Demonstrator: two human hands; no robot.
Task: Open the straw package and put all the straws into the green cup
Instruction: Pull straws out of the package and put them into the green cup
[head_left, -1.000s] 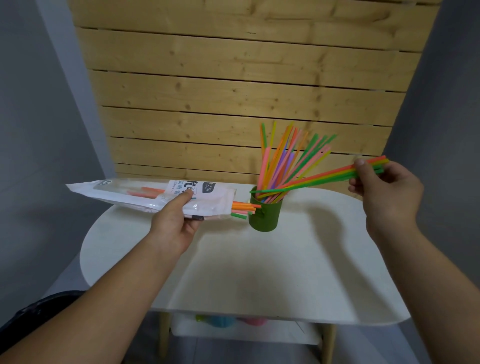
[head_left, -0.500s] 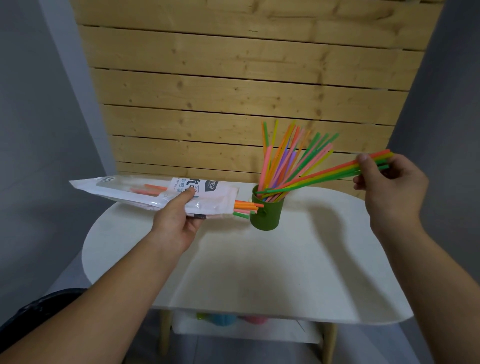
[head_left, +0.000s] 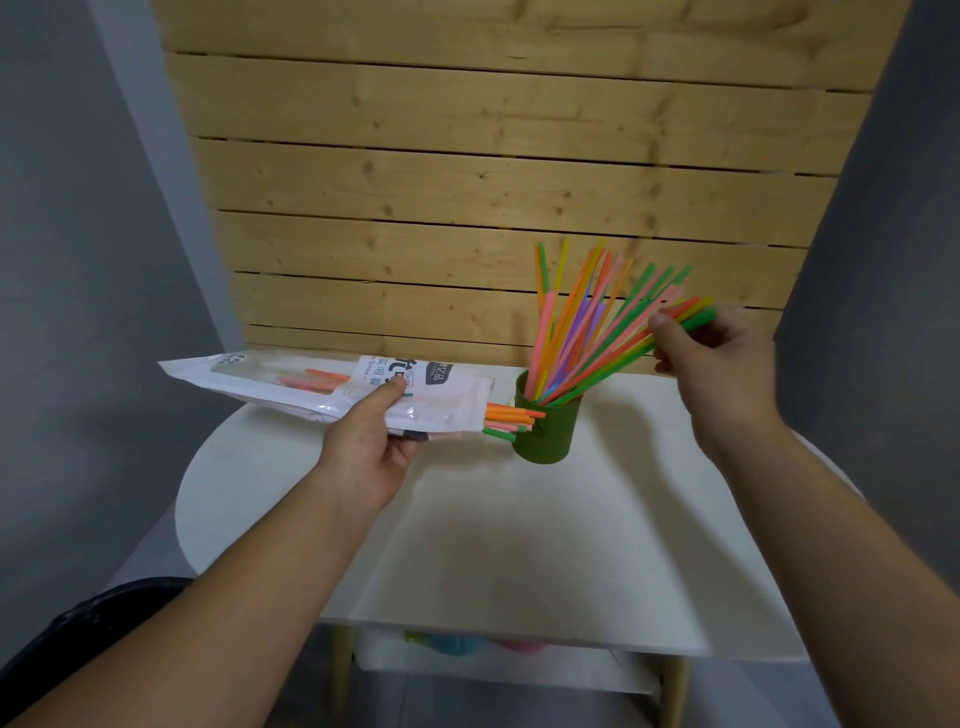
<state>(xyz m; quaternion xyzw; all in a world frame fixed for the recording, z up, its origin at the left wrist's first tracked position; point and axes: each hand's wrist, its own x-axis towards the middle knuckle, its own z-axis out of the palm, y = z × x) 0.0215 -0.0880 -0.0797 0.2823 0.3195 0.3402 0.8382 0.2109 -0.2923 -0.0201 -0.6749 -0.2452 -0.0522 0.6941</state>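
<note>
On the package (head_left: 291, 382), a label (head_left: 415, 375) at the thumb tip of the left hand (head_left: 371, 447) reads "Straw" among Chinese characters too small to make out.

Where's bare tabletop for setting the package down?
Widest patch: table's near half, from the green cup to the front edge. Smaller strip right of the cup, below the right hand's straws. Crowded: left of the cup, where the left hand holds the package.

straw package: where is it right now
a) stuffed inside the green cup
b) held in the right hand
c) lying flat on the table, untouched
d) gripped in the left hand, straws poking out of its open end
d: the left hand grips the straw package, and orange and green straws poke out of its open end beside the green cup.
</note>
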